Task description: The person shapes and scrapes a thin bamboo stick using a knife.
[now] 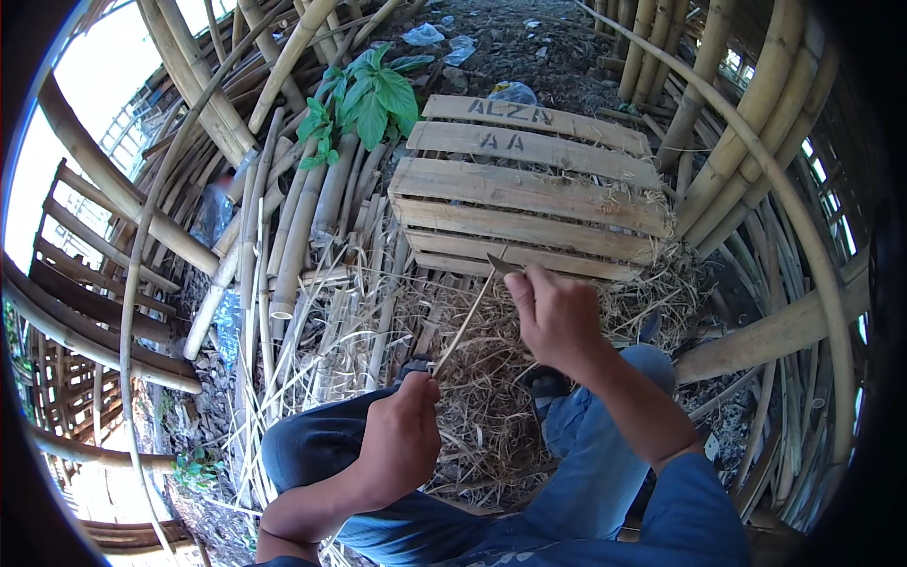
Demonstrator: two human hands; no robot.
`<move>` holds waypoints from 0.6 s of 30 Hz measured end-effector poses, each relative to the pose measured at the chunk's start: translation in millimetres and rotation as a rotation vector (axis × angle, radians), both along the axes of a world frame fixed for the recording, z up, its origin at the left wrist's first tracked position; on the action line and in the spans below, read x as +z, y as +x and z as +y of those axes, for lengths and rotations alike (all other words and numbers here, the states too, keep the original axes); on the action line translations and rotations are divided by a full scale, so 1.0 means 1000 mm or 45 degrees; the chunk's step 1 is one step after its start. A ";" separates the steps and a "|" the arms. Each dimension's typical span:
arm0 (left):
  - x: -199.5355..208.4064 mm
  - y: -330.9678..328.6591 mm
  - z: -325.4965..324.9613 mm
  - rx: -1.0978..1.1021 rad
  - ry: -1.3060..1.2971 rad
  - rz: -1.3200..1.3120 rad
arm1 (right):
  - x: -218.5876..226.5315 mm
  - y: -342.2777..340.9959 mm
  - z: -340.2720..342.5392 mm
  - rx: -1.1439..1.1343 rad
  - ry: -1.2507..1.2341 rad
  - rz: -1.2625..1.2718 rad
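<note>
My left hand (402,439) is curled tight into a fist around the near end of a thin, straight, pale yellow bamboo strip (465,328), which slants up and away from it to the right. Ahead and to the right of that fist, my right hand (559,317) is closed around a small knife with a short, dark, pointed metal blade (503,266); its handle is hidden in my grip. The blade crosses the strip near its far end, though I cannot tell whether it bites in. Just beyond my right hand sits a pale brown slatted wooden crate (529,200). Below and between my hands lie curly, straw-coloured shavings (482,402). Beyond my left hand, a broad-leaved green plant (373,102) stands beside long tan bamboo poles (300,227).
</note>
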State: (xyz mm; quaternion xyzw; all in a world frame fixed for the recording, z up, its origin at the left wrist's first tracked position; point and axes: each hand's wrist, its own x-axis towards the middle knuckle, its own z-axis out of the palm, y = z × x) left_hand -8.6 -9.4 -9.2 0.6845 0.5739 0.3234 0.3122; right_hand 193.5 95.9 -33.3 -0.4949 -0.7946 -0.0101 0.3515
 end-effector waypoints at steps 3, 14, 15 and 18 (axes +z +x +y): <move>-0.003 -0.001 -0.002 0.007 -0.038 0.027 | -0.003 -0.020 -0.032 0.112 -0.149 0.004; -0.005 0.002 -0.001 -0.003 -0.046 0.005 | 0.000 -0.019 -0.029 0.210 -0.120 -0.032; -0.004 0.000 -0.001 -0.009 0.005 -0.046 | 0.002 -0.015 -0.021 0.099 -0.170 0.029; 0.003 -0.001 -0.001 0.007 -0.074 -0.047 | 0.000 -0.006 -0.005 -0.046 -0.160 0.093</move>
